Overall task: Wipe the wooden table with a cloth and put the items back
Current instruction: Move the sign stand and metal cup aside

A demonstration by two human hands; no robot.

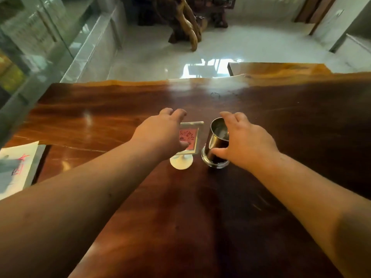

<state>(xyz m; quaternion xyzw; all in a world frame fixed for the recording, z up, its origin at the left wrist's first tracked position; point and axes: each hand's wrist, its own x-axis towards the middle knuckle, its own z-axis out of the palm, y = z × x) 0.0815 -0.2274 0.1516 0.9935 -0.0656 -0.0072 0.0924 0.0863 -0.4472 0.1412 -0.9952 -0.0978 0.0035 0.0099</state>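
A dark polished wooden table fills the view. Near its middle stands a small white sign holder with a pink card, on a round white foot. My left hand wraps around its left side, thumb on the card's front. Just right of it stands a shiny metal cup in a clear glass base. My right hand grips this cup, fingers over the rim and thumb on its lower side. No cloth is in view.
A white paper with red marks lies at the table's left edge. A second wooden tabletop adjoins at the far right. Beyond lie a glossy white floor, a carved root sculpture and a glass partition on the left.
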